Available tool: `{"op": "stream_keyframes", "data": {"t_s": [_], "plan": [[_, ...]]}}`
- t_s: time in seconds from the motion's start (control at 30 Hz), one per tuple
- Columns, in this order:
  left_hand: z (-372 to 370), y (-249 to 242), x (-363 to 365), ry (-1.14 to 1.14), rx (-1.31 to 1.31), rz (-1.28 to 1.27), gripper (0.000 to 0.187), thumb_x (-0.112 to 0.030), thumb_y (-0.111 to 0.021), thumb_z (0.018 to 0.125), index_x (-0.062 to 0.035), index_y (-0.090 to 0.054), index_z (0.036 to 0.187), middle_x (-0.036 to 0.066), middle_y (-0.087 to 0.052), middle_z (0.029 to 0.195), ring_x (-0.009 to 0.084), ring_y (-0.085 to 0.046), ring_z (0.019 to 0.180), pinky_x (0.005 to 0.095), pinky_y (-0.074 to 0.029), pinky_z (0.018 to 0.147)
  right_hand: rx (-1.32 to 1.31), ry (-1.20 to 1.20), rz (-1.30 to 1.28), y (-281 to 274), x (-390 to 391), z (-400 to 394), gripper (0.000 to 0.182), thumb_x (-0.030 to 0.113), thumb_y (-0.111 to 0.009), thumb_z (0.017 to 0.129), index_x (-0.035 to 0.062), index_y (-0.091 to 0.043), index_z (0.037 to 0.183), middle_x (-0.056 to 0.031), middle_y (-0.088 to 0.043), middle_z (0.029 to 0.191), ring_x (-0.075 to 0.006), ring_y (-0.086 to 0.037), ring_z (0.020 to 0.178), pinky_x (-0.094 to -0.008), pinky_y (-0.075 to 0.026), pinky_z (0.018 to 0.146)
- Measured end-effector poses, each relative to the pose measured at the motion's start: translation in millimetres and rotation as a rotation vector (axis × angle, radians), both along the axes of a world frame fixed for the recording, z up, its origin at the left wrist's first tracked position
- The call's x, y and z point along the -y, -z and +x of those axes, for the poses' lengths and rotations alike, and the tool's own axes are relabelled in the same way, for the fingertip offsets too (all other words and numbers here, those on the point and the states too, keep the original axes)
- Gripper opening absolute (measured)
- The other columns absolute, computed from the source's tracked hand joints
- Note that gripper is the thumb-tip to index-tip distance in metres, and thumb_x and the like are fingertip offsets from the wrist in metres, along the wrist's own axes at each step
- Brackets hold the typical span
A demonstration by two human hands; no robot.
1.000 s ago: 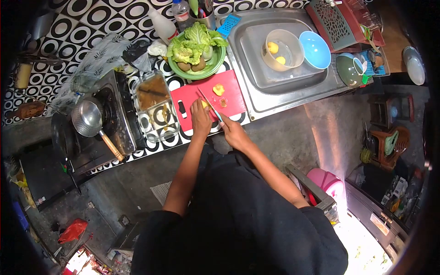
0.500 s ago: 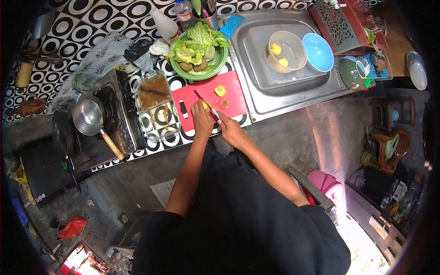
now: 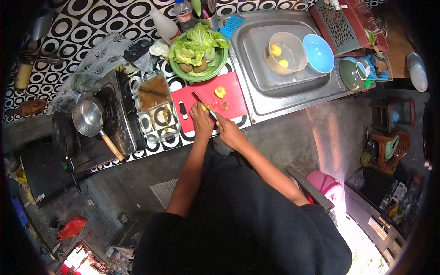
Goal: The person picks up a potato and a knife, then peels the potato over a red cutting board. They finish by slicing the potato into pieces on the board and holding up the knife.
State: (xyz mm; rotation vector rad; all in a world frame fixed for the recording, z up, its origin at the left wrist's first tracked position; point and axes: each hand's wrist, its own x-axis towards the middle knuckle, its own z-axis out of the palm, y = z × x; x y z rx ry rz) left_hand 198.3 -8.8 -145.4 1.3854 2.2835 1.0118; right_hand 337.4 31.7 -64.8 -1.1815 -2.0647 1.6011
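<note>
My right hand is closed on the handle of a knife, whose blade points up and left over the red cutting board. Close beside the blade, my left hand presses its curled fingers on a yellow vegetable piece, mostly covered by the fingers. Another yellow piece, larger and uneven, lies on the board above the knife. A small brownish scrap rests to the right of the blade.
Behind the board stands a green plate with lettuce and brown round items. The steel sink on the right holds a clear tub with yellow pieces and a blue bowl. Left are a glass dish and a stove with a pan.
Both hands stay at the board with the knife and yellow piece. The knife and right hand have shifted slightly to the left, and the blade lies a little flatter.
</note>
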Motion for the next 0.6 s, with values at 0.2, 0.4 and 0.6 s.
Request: {"op": "stream_keyframes", "data": {"t_s": [0.2,0.4,0.6], "plan": [[6.2,-1.0,-1.8,-0.040,0.024,0.024,0.048,-0.010,-0.053,0.094,0.0080,-0.043,0.138,0.029,-0.046,0.129,0.0464,-0.043,0.119,0.0553,-0.035,0.104,0.001,0.006,-0.008,-3.8,8.5,10.8,0.041,0.006,-0.045,0.099,-0.0062,-0.045,0.138,-0.0371,-0.063,0.103,-0.0524,-0.061,0.099,-0.0559,-0.047,0.086],[5.4,0.0,-3.3,-0.038,0.001,0.048,0.046,-0.012,-0.052,0.097,0.0084,-0.044,0.138,0.028,-0.047,0.128,0.0457,-0.044,0.119,0.0545,-0.036,0.103,-0.029,-0.006,-0.015,19.8,-1.9,-1.1,0.045,0.005,-0.046,0.099,-0.0045,-0.043,0.142,-0.0363,-0.063,0.104,-0.0523,-0.060,0.101,-0.0548,-0.047,0.085],[5.2,-2.3,-3.0,-0.026,0.028,0.060,0.045,-0.015,-0.051,0.100,0.0084,-0.044,0.138,0.028,-0.047,0.128,0.0456,-0.044,0.119,0.0541,-0.036,0.103,-0.016,0.001,-0.063,21.5,0.2,4.6,0.046,0.006,-0.047,0.099,-0.0032,-0.044,0.144,-0.0367,-0.062,0.109,-0.0511,-0.060,0.106,-0.0526,-0.047,0.089]]}}
